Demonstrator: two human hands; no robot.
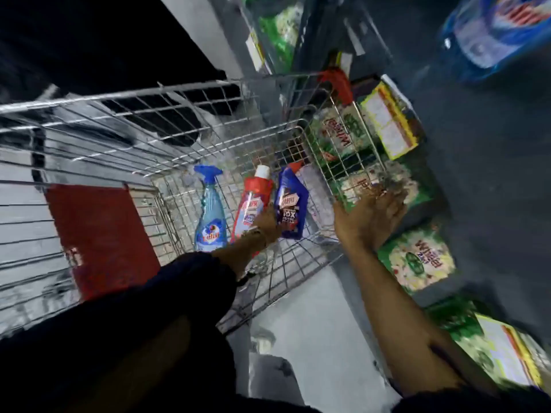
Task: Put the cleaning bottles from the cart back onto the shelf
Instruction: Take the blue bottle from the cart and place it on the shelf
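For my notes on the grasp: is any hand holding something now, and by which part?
The left hand closes on the red bottle at its lower body. The right hand rests on the cart rim; blur hides whether it grips.

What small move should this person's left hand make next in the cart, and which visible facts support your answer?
Probably close the left hand on the red bottle and lift it out. The hand already lies against that bottle's lower end, between it and the dark blue bottle, while the right hand rests at the cart's rim.

Three bottles lie in the wire cart (208, 120): blue spray bottle (208, 210), red bottle (252, 204), dark blue bottle (290, 204). The left hand (268, 225) seems to touch the red one. The right hand (369, 216) is spread beside the cart.
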